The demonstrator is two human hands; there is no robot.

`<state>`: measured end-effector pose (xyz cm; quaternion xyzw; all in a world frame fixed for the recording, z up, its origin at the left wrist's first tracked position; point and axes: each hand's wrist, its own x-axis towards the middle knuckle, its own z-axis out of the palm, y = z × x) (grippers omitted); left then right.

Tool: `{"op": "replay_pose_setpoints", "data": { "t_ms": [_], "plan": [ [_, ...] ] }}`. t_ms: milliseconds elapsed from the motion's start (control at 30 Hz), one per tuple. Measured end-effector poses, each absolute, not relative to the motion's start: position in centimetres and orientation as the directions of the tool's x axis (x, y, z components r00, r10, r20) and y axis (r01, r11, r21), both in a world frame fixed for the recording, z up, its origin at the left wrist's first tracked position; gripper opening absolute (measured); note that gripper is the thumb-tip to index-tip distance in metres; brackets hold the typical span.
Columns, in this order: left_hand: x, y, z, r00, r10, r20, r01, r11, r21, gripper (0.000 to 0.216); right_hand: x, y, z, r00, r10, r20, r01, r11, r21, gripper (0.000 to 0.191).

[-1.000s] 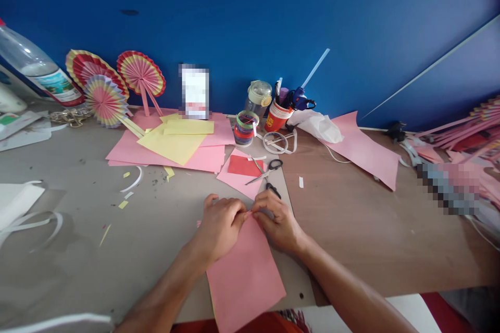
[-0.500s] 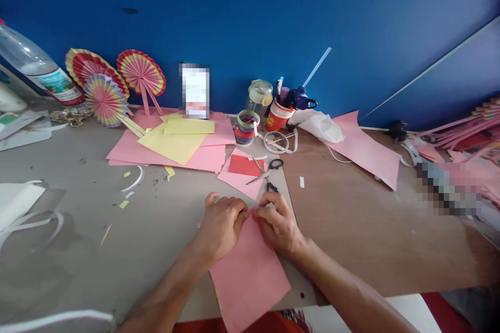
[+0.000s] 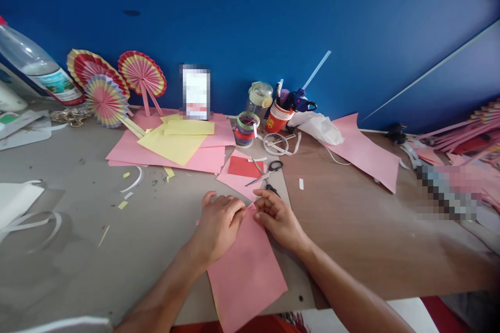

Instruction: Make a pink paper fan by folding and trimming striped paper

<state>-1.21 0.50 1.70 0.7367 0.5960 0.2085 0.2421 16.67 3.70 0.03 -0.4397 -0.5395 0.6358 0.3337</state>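
Observation:
A pink sheet of paper (image 3: 248,276) lies lengthwise before me, its near end hanging over the table edge. My left hand (image 3: 222,226) is closed on its far left part, thumb and fingers pinched at the edge. At the far right corner, my right hand (image 3: 280,221) has its fingers loosely apart, the thumb at or just above the paper. Past the hands, scissors (image 3: 269,170) rest across a smaller pink sheet (image 3: 231,181) and a red paper piece (image 3: 244,166). A second black handle (image 3: 271,189) shows partly behind my right hand.
Pink sheets (image 3: 128,148) and yellow sheets (image 3: 177,148) are stacked at the back, near pleated paper fans (image 3: 142,75). Beyond stand a jar of coloured bands (image 3: 245,135), a red paper cup (image 3: 278,118) with tools, and a bottle (image 3: 50,70). White tape (image 3: 275,143) lies nearby.
My right fingers have loosened and spread from their pinch at the paper's far edge. My left hand keeps its pinch, and the sheet has shifted slightly left.

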Motion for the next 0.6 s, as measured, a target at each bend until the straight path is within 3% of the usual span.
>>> {"op": "replay_pose_setpoints", "data": {
  "t_ms": [267,600],
  "plan": [
    [-0.8,0.7,2.0,0.189,0.982,-0.023,0.676,-0.113,0.728,0.018,16.3,3.1,0.0,-0.336,0.94,-0.061,0.161,-0.006,-0.987,0.035],
    [-0.6,1.0,3.0,0.13,0.971,-0.201,0.533,0.103,0.84,0.019,16.3,2.6,-0.2,-0.344,0.938,0.054,0.249,0.146,-0.958,0.032]
  ]
}}
